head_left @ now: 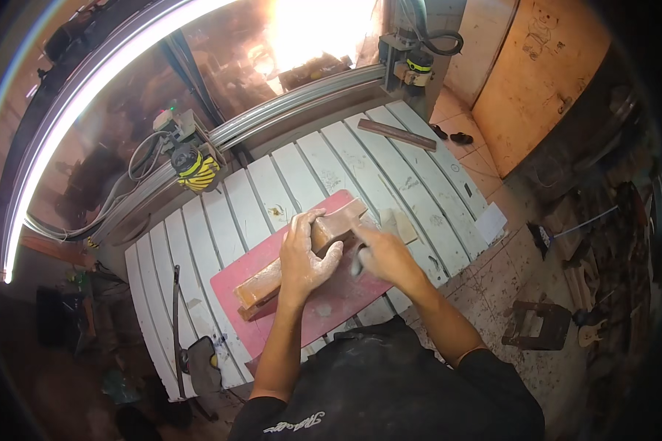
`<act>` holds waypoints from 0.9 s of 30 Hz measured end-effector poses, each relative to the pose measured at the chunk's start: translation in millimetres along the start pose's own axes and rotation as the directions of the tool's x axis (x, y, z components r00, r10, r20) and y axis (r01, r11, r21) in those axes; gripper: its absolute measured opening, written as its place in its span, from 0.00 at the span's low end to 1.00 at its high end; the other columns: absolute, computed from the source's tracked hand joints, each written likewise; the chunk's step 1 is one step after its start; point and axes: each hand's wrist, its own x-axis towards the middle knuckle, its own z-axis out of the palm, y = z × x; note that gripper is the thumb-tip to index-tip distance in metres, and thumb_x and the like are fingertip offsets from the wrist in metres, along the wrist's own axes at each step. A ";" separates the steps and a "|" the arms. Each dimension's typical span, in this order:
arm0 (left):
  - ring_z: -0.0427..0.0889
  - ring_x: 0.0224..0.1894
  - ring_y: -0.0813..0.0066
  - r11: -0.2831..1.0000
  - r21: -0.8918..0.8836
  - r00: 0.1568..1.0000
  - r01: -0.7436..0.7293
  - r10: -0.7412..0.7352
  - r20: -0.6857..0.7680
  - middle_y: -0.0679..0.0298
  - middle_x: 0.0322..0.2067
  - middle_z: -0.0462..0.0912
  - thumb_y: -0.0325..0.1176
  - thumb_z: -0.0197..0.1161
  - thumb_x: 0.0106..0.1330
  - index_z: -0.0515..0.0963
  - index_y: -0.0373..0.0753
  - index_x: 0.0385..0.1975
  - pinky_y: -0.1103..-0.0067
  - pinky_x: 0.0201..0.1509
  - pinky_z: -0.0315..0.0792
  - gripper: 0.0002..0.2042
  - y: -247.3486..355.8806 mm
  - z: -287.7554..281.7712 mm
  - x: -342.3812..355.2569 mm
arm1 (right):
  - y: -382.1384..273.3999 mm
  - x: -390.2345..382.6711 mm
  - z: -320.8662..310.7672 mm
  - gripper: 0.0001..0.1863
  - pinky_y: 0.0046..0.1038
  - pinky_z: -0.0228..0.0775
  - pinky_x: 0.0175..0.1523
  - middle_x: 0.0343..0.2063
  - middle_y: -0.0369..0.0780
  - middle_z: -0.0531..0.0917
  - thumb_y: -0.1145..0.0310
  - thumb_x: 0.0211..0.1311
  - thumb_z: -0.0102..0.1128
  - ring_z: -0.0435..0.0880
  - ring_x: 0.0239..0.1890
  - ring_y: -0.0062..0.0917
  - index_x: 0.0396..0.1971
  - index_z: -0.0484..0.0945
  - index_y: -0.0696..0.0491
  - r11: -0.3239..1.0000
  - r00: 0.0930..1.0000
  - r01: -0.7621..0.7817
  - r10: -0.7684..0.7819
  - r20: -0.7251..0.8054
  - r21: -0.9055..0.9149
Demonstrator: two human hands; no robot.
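Note:
A long brown wooden block (272, 283) lies slantwise on a pink-red board (331, 301) on the white slatted table (301, 173). My left hand (305, 257), dusted pale, presses down on the middle of the block. At the block's far end my right hand (382, 253) is closed around a small dark object (359, 263) that I cannot make out. Both forearms come in from the lower edge.
A dark wooden strip (397, 134) lies at the table's far right. A yellow-and-black tool (197, 170) and a metal rail (301, 99) sit behind the table. A dark strap and pouch (198, 364) lie at the near left. A stool (541, 323) stands on the tiled floor.

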 end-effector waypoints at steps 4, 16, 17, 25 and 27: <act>0.81 0.59 0.47 0.999 -0.016 1.000 -0.028 0.028 -0.005 0.50 0.55 0.81 0.38 0.71 0.55 0.77 0.38 0.62 0.61 0.65 0.74 0.31 0.2 -2.3 2.4 | 2.2 -6.8 5.5 0.50 0.24 0.76 0.50 0.40 0.42 0.87 0.83 0.56 0.49 0.80 0.34 0.21 0.84 0.58 0.45 0.827 0.934 0.287 -0.354 0.051 0.483; 0.83 0.57 0.48 0.997 0.034 0.997 -0.074 0.073 0.031 0.50 0.53 0.81 0.35 0.77 0.55 0.77 0.38 0.60 0.63 0.62 0.77 0.30 16.8 9.8 -19.1 | 63.2 -14.5 -18.1 0.25 0.29 0.78 0.55 0.40 0.41 0.88 0.80 0.65 0.56 0.86 0.45 0.25 0.62 0.81 0.59 0.925 0.953 0.165 -0.060 -0.298 0.342; 0.84 0.56 0.49 0.995 0.048 0.996 -0.091 0.090 0.026 0.51 0.53 0.81 0.35 0.79 0.54 0.77 0.38 0.59 0.64 0.61 0.78 0.30 17.6 11.3 -19.9 | 68.5 -16.1 -15.6 0.22 0.30 0.78 0.54 0.40 0.43 0.89 0.80 0.65 0.57 0.87 0.46 0.26 0.60 0.82 0.59 0.921 0.918 0.229 -0.097 -0.384 0.316; 0.84 0.54 0.49 0.996 0.059 0.998 -0.061 0.060 0.014 0.51 0.51 0.82 0.33 0.80 0.54 0.79 0.38 0.55 0.65 0.57 0.79 0.27 21.4 13.8 -21.4 | 43.2 -27.2 0.3 0.19 0.34 0.77 0.63 0.52 0.46 0.87 0.77 0.67 0.66 0.87 0.55 0.36 0.57 0.84 0.61 0.860 0.848 0.381 -0.180 -0.498 0.339; 0.85 0.54 0.49 0.996 0.064 0.998 -0.056 0.056 0.007 0.51 0.51 0.82 0.33 0.80 0.54 0.79 0.38 0.54 0.65 0.57 0.79 0.27 20.5 14.7 -21.5 | 39.4 -25.5 8.4 0.19 0.34 0.76 0.65 0.55 0.46 0.86 0.76 0.67 0.67 0.86 0.58 0.38 0.57 0.84 0.61 0.856 0.773 0.498 -0.366 -0.518 0.139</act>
